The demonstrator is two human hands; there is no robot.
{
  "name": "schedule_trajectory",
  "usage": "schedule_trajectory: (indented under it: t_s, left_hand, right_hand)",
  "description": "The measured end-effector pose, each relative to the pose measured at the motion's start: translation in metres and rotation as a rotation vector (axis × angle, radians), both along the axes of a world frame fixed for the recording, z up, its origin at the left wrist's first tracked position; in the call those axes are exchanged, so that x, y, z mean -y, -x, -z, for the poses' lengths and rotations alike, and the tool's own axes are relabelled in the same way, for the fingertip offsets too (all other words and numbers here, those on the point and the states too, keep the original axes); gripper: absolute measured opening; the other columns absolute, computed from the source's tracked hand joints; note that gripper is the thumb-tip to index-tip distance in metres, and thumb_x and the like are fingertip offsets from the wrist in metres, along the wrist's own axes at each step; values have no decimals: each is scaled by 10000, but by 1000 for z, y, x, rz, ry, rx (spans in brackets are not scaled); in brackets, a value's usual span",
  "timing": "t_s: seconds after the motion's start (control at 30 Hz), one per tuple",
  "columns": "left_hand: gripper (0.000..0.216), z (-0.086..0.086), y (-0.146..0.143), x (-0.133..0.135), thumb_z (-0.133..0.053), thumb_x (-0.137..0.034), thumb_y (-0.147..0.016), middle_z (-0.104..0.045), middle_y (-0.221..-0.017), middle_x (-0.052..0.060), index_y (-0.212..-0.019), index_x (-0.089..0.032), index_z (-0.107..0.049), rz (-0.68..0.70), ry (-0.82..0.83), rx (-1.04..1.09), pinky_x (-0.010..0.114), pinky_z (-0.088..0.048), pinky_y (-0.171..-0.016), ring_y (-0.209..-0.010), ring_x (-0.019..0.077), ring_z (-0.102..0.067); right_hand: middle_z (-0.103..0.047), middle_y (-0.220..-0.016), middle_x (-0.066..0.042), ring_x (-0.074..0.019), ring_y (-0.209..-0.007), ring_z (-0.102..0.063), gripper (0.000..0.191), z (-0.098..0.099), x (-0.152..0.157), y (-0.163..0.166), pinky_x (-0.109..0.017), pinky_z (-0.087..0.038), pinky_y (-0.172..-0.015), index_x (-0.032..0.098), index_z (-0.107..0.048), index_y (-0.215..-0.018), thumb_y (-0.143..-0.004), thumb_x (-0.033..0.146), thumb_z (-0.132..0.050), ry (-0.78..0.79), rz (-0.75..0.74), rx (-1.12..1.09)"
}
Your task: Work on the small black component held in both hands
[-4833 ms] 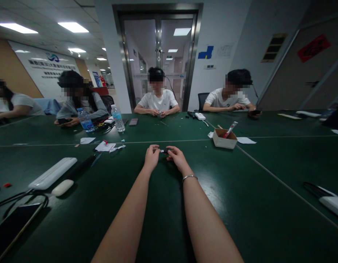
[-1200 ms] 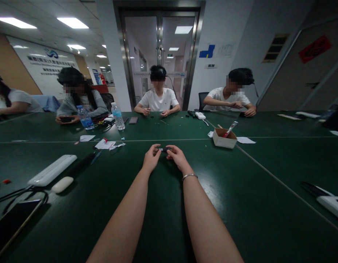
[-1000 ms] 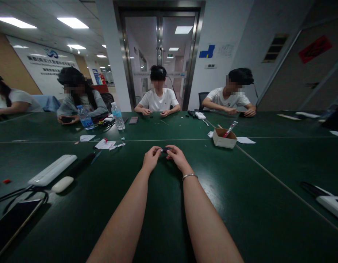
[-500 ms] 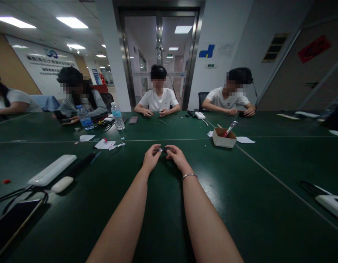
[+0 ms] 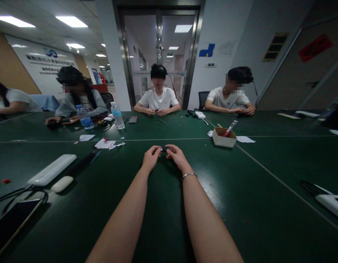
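A small black stick-like object (image 5: 164, 149) with a silvery end lies level between my two hands, a little above or on the green table (image 5: 169, 190); which of these I cannot tell. My left hand (image 5: 152, 156) pinches its silvery left end, and the fingertips cover most of that end. On the other side, my right hand (image 5: 176, 156), with a silver bangle at the wrist, grips the black body between thumb and fingers. The object is too small to name its exact kind.
A cardboard box (image 5: 224, 140) with a red-and-white packet stands ahead on the right. Paper scraps (image 5: 104, 144) lie ahead on the left. Nearer left are a white power bank (image 5: 52, 170), a white oval case (image 5: 62, 184) and a phone (image 5: 14, 223). Bottles (image 5: 118, 116) and several seated people are beyond.
My left fingers have closed over the silvery end, which showed more before. My right hand has barely moved. Across the table, a person's hands have come closer together.
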State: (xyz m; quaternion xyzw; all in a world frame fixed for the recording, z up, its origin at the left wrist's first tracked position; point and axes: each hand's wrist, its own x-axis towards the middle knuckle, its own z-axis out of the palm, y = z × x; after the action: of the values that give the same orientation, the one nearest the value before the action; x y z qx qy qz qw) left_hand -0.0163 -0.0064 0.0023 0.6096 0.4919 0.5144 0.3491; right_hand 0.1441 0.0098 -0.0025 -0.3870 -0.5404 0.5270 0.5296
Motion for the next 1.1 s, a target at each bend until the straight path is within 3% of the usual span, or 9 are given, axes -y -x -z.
schedule_trajectory:
  t_s: [0.13,0.23,0.5,0.73,0.93,1.1]
  left_hand:
    - [226,-1,0,1,-580,-270,-804,-686,-973,58,-1001,-195,-662,6,-15,-17,265,-524,-679,-763,144,-641]
    - [222,0,0,0,-576,-258,-806,-681,-943,51,-1005,-192,-651,-6,-22,-11,264,-518,-681,-739,135,-635]
    - [222,4,1,-3,-549,-361,-835,-677,-805,34,-933,-184,-641,-21,14,0,252,-498,-659,-730,143,-633]
    - [264,4,3,-3,-526,-423,-852,-688,-823,38,-891,-196,-654,-37,47,-37,255,-486,-644,-756,157,-631]
    - [288,4,1,-4,-535,-393,-854,-686,-932,56,-1042,-194,-624,-39,40,13,256,-496,-650,-758,147,-633]
    - [299,4,2,-3,-584,-254,-803,-670,-1050,68,-1098,-213,-616,-43,3,-21,279,-509,-699,-803,151,-635]
  right_hand:
    - [-632,-711,25,-110,-585,-594,368,0,0,0,-274,-499,-608,215,-651,-985,-659,363,-738,6,0,-9]
    - [-645,-736,18,-107,-583,-592,377,0,0,0,-275,-499,-609,213,-648,-978,-649,371,-742,11,-2,-11]
    - [-653,-749,14,-106,-579,-589,368,-2,2,0,-271,-500,-600,216,-651,-975,-653,365,-747,1,-12,-11]
    - [-650,-781,6,-109,-597,-596,357,0,1,0,-272,-504,-611,220,-650,-984,-661,341,-740,7,-22,-11]
    - [-633,-754,11,-106,-582,-590,344,1,0,0,-268,-503,-602,212,-648,-983,-670,333,-724,14,-3,-15]
    - [-627,-719,14,-113,-583,-592,336,0,0,0,-271,-502,-605,205,-644,-990,-683,324,-712,19,12,-12]
